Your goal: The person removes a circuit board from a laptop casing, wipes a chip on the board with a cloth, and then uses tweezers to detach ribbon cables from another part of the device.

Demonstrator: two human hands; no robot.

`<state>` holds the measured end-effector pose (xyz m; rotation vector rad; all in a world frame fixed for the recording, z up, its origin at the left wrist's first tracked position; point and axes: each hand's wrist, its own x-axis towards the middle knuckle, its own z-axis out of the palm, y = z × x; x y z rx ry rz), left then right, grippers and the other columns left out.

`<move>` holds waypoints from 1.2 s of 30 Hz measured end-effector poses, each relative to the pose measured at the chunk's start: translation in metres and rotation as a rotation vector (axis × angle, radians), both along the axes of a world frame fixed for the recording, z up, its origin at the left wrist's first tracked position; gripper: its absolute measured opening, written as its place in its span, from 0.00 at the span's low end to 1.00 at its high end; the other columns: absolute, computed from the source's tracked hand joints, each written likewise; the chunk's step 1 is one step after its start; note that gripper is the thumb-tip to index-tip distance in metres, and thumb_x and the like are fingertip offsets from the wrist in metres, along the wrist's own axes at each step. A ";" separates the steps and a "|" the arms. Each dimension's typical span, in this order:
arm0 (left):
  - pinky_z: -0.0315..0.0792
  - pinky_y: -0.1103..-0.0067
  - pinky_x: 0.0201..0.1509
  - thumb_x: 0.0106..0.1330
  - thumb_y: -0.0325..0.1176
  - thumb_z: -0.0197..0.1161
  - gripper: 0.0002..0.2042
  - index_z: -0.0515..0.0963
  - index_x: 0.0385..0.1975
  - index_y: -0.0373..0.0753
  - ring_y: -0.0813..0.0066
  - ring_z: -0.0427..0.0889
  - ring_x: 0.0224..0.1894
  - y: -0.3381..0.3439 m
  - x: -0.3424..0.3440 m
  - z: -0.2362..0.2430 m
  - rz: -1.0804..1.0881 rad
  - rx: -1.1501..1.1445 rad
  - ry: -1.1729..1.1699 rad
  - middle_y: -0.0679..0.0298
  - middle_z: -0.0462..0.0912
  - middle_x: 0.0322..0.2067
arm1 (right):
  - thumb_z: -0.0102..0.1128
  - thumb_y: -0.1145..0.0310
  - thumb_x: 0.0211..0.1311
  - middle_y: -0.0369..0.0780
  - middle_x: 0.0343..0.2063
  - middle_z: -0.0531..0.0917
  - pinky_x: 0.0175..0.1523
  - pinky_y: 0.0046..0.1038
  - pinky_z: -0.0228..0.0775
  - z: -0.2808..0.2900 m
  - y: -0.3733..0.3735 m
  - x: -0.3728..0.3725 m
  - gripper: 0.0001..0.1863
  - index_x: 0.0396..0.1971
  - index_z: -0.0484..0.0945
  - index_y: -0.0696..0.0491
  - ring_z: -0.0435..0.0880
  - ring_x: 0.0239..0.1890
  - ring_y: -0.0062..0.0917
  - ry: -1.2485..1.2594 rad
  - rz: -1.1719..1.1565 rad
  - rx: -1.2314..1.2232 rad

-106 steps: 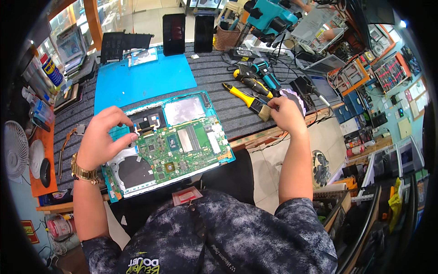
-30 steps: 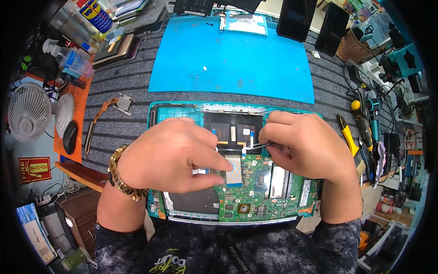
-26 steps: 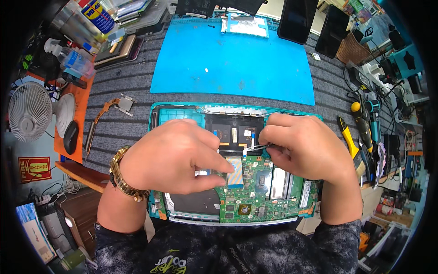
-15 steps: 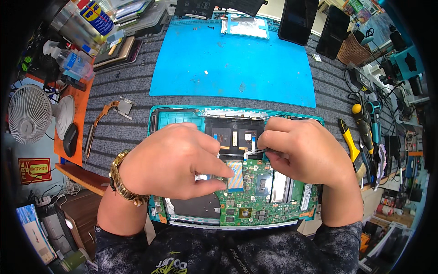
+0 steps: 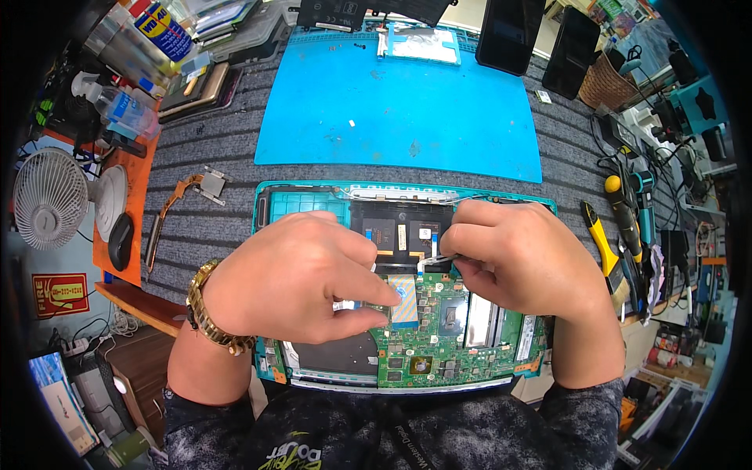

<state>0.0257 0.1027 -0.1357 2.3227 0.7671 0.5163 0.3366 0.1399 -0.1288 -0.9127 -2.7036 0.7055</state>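
Observation:
An opened laptop base with a teal rim (image 5: 274, 190) lies before me, its green circuit board (image 5: 450, 345) exposed. My left hand (image 5: 301, 274), wearing a gold watch (image 5: 205, 309), hovers over the board's left part. Its index fingertip touches the striped ribbon cable (image 5: 404, 309); the thumb is held apart beside the cable's left edge. My right hand (image 5: 513, 258) pinches thin dark tweezers (image 5: 445, 259), mostly hidden by the fingers. Their tip points left, at a small white-and-blue flat cable (image 5: 421, 269) at the board's upper edge. Above it sits the black touchpad underside (image 5: 388, 215).
A blue mat (image 5: 399, 110) lies beyond the laptop on grey ribbed cloth. A copper heat pipe (image 5: 164, 215) is at left, near a black mouse (image 5: 120, 240) and a white fan (image 5: 51, 196). Brushes and screwdrivers, including a yellow-handled brush (image 5: 599, 243), lie at right.
Both hands keep nearly the same pose. The view has shifted very slightly; the tweezers stay at the small flat cable.

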 end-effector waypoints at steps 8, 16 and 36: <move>0.74 0.65 0.37 0.58 0.35 0.88 0.09 0.97 0.38 0.51 0.61 0.84 0.29 -0.001 0.001 0.001 0.006 -0.013 0.006 0.70 0.82 0.26 | 0.78 0.77 0.59 0.39 0.37 0.86 0.37 0.46 0.80 0.000 0.000 0.000 0.13 0.42 0.88 0.49 0.90 0.35 0.45 0.008 0.004 0.010; 0.74 0.65 0.37 0.58 0.35 0.88 0.10 0.97 0.39 0.49 0.61 0.84 0.29 -0.001 0.000 0.001 -0.003 -0.003 0.016 0.69 0.82 0.27 | 0.79 0.77 0.58 0.39 0.37 0.87 0.37 0.46 0.80 0.000 -0.001 0.000 0.13 0.42 0.88 0.49 0.91 0.35 0.44 0.010 0.004 0.016; 0.73 0.67 0.38 0.61 0.35 0.89 0.09 0.97 0.39 0.46 0.63 0.84 0.31 0.000 0.003 0.005 0.051 0.020 -0.012 0.69 0.82 0.27 | 0.78 0.77 0.59 0.38 0.38 0.87 0.37 0.46 0.81 0.000 -0.001 -0.001 0.12 0.42 0.88 0.48 0.91 0.35 0.44 -0.007 -0.002 0.035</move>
